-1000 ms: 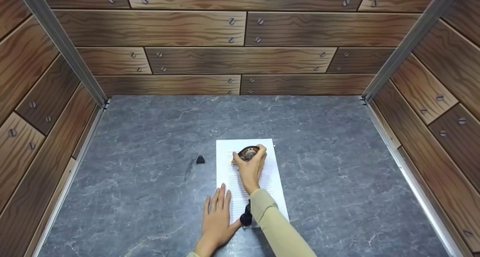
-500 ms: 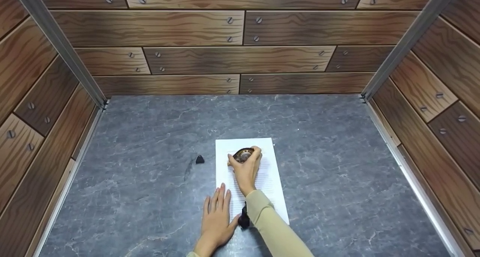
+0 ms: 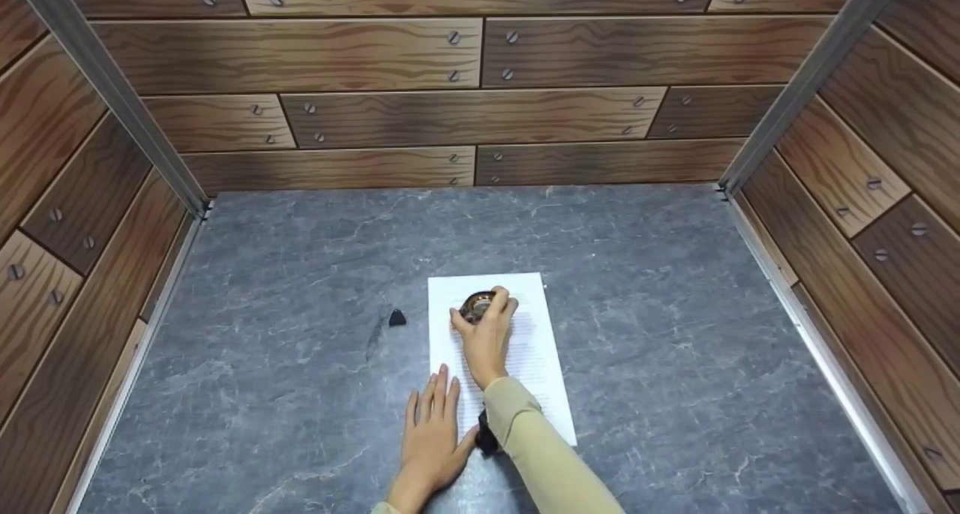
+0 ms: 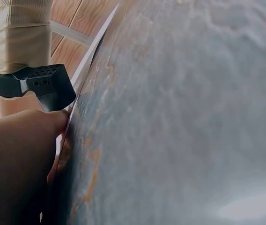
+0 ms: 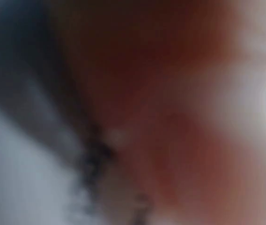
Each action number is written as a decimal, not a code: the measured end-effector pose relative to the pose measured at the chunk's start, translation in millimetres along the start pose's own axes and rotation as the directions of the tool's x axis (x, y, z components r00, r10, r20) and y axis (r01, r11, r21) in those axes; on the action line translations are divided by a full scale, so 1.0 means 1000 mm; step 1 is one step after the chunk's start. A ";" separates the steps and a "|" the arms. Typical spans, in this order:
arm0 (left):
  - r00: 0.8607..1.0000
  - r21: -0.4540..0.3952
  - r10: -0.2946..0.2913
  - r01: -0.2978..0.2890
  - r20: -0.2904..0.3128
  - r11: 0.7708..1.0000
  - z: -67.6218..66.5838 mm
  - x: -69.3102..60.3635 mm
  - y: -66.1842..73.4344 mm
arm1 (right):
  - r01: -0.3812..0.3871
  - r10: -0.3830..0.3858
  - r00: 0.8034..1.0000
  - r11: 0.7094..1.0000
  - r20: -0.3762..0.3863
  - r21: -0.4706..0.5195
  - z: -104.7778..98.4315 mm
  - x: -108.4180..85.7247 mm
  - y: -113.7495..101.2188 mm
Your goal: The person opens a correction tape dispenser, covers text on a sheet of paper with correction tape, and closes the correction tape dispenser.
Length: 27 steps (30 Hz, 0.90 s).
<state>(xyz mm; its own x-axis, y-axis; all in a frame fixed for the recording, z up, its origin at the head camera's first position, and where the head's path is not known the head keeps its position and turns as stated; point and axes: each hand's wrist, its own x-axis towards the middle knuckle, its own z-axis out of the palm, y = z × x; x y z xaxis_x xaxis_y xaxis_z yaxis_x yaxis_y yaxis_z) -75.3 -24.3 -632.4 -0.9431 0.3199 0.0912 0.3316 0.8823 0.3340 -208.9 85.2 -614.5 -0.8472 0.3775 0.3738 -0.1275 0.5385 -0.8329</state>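
Far left you've got a plank-print wall (image 3: 97, 251), then a grey metal post (image 3: 120, 97) standing at the surface's far-left corner. Plank-print back wall (image 3: 375, 56) runs along the far edge. Surface (image 3: 300, 259) is grey, marbled, pale-veined. Small black piece (image 3: 397, 318) sits left of the paper, well in from the left edge. Your left hand (image 3: 431, 439) lies flat, fingers straight, thumb at the paper. Paper (image 3: 544, 394), printed, is about midway between left and right edges. Your right hand (image 3: 487, 338) grips a round brown object (image 3: 475, 306) over the paper's far end; can't tell if they touch. Right: second post (image 3: 801, 86) at the far-right corner, then the right wall (image 3: 862, 154).
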 end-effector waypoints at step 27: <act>1.000 -0.018 -0.028 0.028 -0.004 0.999 0.000 0.002 0.003 | -0.041 0.041 0.999 0.998 -0.003 -0.039 -0.008 0.009 0.006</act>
<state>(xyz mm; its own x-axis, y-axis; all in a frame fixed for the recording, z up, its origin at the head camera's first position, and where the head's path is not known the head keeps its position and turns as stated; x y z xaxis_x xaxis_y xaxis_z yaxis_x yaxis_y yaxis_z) -75.9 -21.4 -631.4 -0.9522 0.2935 0.0850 0.3043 0.8846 0.3535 -212.7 97.8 -612.6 -0.8503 0.4011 0.3406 -0.0724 0.5519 -0.8307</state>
